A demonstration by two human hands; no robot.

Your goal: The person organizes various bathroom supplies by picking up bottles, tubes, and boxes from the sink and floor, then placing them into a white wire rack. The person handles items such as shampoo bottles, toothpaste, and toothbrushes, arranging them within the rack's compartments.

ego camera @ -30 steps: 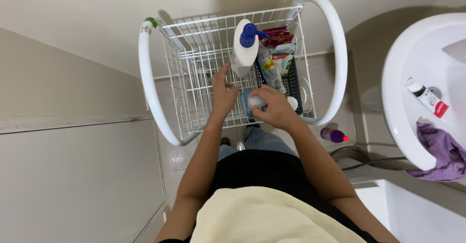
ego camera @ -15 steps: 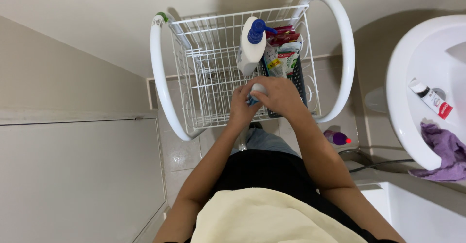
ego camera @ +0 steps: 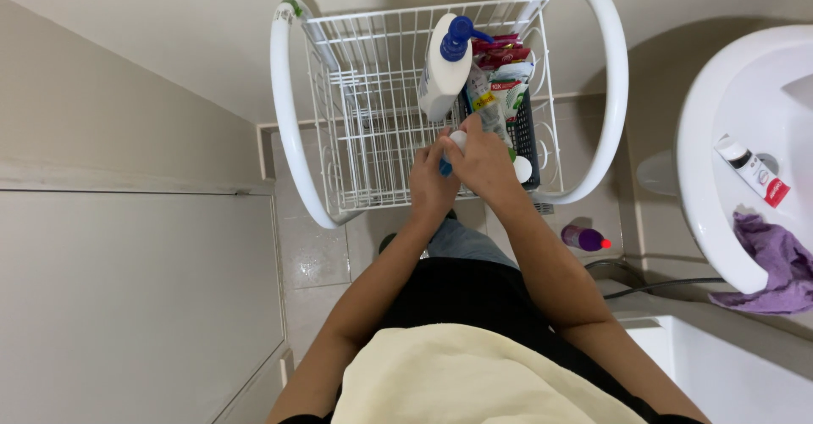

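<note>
Over the white wire rack (ego camera: 356,94), the left hand (ego camera: 430,188) and right hand (ego camera: 484,160) close together around a small white bottle with a blue cap (ego camera: 451,149), mostly hidden between them. It looks like light, stiff, smooth plastic, probably slippery, so holding the body rather than the cap seems safest.

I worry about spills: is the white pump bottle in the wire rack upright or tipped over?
Upright. The pump bottle stands in the wire rack, blue pump on top, apart from both hands.

White wire rack (ego camera: 364,110); white pump bottle (ego camera: 442,72) with blue head at 12 o'clock. Purple cloth (ego camera: 775,263) at 3 o'clock on white sink (ego camera: 720,136). Purple bottle (ego camera: 584,238), red cap. Cream towel (ego camera: 474,377).
</note>
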